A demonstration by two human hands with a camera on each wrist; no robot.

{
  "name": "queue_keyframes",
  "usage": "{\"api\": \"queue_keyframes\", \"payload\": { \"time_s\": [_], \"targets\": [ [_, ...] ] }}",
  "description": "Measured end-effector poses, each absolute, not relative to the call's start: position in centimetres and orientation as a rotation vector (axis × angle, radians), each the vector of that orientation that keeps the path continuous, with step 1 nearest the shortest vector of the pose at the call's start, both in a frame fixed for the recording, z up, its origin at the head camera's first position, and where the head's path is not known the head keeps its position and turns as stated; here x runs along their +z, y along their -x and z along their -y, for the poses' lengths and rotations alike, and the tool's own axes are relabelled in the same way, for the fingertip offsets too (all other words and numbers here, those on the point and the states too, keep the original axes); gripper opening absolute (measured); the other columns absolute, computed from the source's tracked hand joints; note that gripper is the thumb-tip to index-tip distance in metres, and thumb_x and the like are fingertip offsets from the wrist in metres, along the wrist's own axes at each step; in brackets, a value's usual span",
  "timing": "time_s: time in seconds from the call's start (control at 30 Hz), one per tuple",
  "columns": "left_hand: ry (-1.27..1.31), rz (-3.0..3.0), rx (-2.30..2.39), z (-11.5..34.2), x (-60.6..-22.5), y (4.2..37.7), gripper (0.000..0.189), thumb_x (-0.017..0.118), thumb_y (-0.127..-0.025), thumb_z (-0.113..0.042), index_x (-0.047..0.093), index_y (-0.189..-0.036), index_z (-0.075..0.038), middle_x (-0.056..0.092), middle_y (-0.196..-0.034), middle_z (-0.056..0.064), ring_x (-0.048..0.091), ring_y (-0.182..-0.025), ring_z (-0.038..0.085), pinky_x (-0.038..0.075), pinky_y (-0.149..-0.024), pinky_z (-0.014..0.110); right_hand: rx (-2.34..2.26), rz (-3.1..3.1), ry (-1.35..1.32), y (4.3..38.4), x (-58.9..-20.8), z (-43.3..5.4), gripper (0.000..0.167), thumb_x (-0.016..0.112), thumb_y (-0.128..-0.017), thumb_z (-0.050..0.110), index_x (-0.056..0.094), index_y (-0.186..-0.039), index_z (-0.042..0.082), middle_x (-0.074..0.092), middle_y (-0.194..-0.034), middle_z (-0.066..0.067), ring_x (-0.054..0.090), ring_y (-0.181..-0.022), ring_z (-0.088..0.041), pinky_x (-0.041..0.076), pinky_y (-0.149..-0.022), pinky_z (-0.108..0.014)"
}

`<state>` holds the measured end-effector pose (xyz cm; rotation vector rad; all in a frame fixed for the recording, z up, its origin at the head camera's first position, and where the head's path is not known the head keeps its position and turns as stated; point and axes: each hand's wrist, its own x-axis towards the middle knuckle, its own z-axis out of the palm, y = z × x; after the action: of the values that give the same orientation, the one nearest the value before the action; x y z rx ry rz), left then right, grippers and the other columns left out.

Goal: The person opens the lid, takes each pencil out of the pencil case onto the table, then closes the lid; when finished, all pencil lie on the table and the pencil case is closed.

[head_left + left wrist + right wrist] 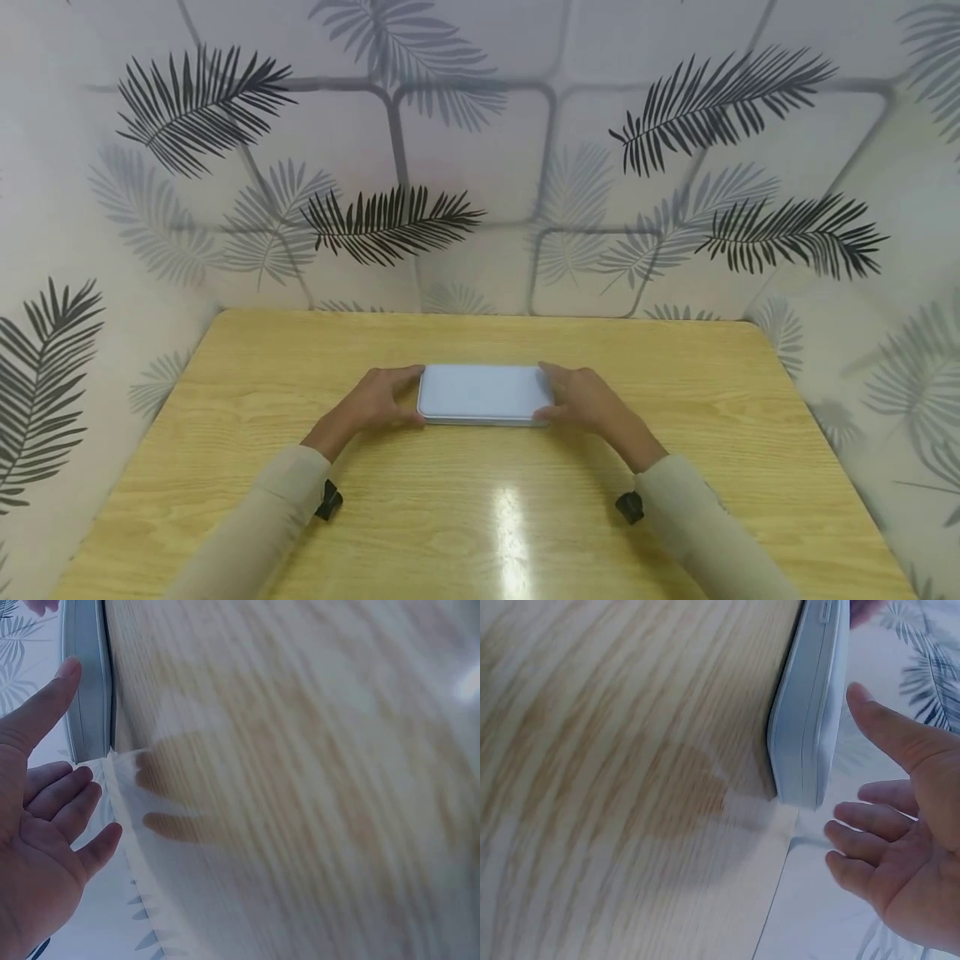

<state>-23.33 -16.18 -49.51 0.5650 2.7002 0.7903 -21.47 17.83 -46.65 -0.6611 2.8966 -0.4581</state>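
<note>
A flat, pale grey-blue rectangular case (485,392) with rounded corners lies lengthwise on the wooden table. A seam runs along its side (802,727), and a small latch-like detail (826,610) shows on that side in the right wrist view. At its left end is my left hand (381,398), thumb by the near corner and index finger by the far corner. My right hand (585,402) spans the opposite end, its thumb overlapping the top near the front corner. In both wrist views the thumbs are extended and the other fingers loosely bent.
The yellow wood-grain table (480,475) has its far edge a little beyond the case. Behind it hangs a pale leaf-patterned backdrop (480,167). Dark wrist-worn devices show under the left sleeve (288,483) and the right sleeve (678,492).
</note>
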Motion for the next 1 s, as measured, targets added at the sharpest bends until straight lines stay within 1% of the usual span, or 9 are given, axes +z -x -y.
{"api": "queue_keyframes", "payload": {
  "time_s": [0.03,0.1,0.17,0.27,0.43,0.67,0.77,0.9,1.0],
  "targets": [
    [-0.564,-2.692,0.795,16.1,-49.5,23.4,0.093,0.083,-0.070,-0.037,0.038,-0.146,-0.010,0.040,-0.149,0.012,0.037,-0.138,0.034,0.033,-0.113,0.048,-0.486,-2.902,0.681,21.4,-46.7,-17.7,0.083,0.077,-0.075,0.041,0.045,-0.139,-0.001,0.068,-0.106,-0.017,0.059,-0.085,-0.020,0.052,-0.088,-0.040],
    [-0.562,-2.679,0.796,16.0,-49.5,23.6,0.096,0.084,-0.069,-0.037,0.035,-0.147,-0.011,0.038,-0.151,0.012,0.035,-0.139,0.033,0.032,-0.114,0.048,-0.525,-2.899,0.721,21.3,-46.8,-17.3,0.080,0.077,-0.076,0.038,0.046,-0.138,0.000,0.065,-0.120,-0.017,0.063,-0.102,-0.026,0.050,-0.096,-0.041],
    [-0.559,-2.661,0.808,15.9,-49.6,23.7,0.099,0.085,-0.068,-0.036,0.032,-0.148,-0.011,0.036,-0.152,0.012,0.033,-0.140,0.033,0.030,-0.115,0.047,-0.548,-2.901,0.784,21.1,-46.9,-16.7,0.076,0.077,-0.077,0.035,0.048,-0.137,0.000,0.055,-0.136,-0.017,0.057,-0.120,-0.030,0.044,-0.104,-0.042],
    [-0.564,-2.646,0.818,15.7,-49.8,23.9,0.103,0.086,-0.066,-0.036,0.030,-0.149,-0.010,0.034,-0.153,0.012,0.032,-0.141,0.033,0.029,-0.115,0.047,-0.487,-2.920,0.912,21.0,-47.3,-16.0,0.073,0.076,-0.079,0.032,0.048,-0.138,0.001,0.048,-0.143,-0.015,0.047,-0.131,-0.031,0.040,-0.109,-0.043],
    [-0.554,-2.639,0.838,15.4,-50.1,23.9,0.106,0.087,-0.064,-0.035,0.029,-0.150,-0.010,0.034,-0.153,0.013,0.032,-0.141,0.033,0.030,-0.115,0.047,-0.314,-2.979,1.165,20.8,-47.8,-15.3,0.069,0.074,-0.080,0.032,0.049,-0.138,0.004,0.048,-0.144,-0.014,0.046,-0.132,-0.031,0.044,-0.105,-0.045],
    [-0.549,-2.642,0.869,15.4,-50.5,23.7,0.108,0.088,-0.063,-0.035,0.029,-0.150,-0.009,0.034,-0.153,0.014,0.032,-0.141,0.033,0.031,-0.114,0.047,-0.177,-2.927,1.444,20.4,-48.4,-13.7,0.059,0.069,-0.086,0.029,0.052,-0.134,0.000,0.052,-0.140,-0.016,0.049,-0.130,-0.030,0.041,-0.109,-0.041],
    [-0.558,-2.651,0.872,15.3,-50.6,23.7,0.107,0.088,-0.064,-0.033,0.029,-0.149,-0.008,0.034,-0.152,0.014,0.033,-0.140,0.033,0.032,-0.114,0.047,-0.109,-2.917,1.493,20.3,-48.8,-13.1,0.055,0.066,-0.089,0.028,0.052,-0.134,0.000,0.052,-0.139,-0.016,0.049,-0.130,-0.029,0.041,-0.108,-0.040],
    [-0.559,-2.648,0.885,15.3,-50.7,23.7,0.106,0.088,-0.064,-0.032,0.030,-0.149,-0.008,0.035,-0.152,0.013,0.034,-0.140,0.032,0.032,-0.114,0.046,-0.015,-2.927,1.468,20.1,-49.2,-12.3,0.054,0.063,-0.091,0.028,0.050,-0.136,0.001,0.050,-0.141,-0.015,0.048,-0.132,-0.028,0.042,-0.108,-0.040],
    [-0.563,-2.648,0.881,15.2,-50.7,23.8,0.105,0.088,-0.064,-0.032,0.031,-0.149,-0.009,0.036,-0.152,0.013,0.034,-0.140,0.032,0.033,-0.114,0.046,0.073,-2.948,1.448,19.9,-49.2,-11.7,0.050,0.062,-0.091,0.026,0.051,-0.133,0.000,0.053,-0.138,-0.017,0.050,-0.129,-0.029,0.045,-0.105,-0.040]
  ]
}}
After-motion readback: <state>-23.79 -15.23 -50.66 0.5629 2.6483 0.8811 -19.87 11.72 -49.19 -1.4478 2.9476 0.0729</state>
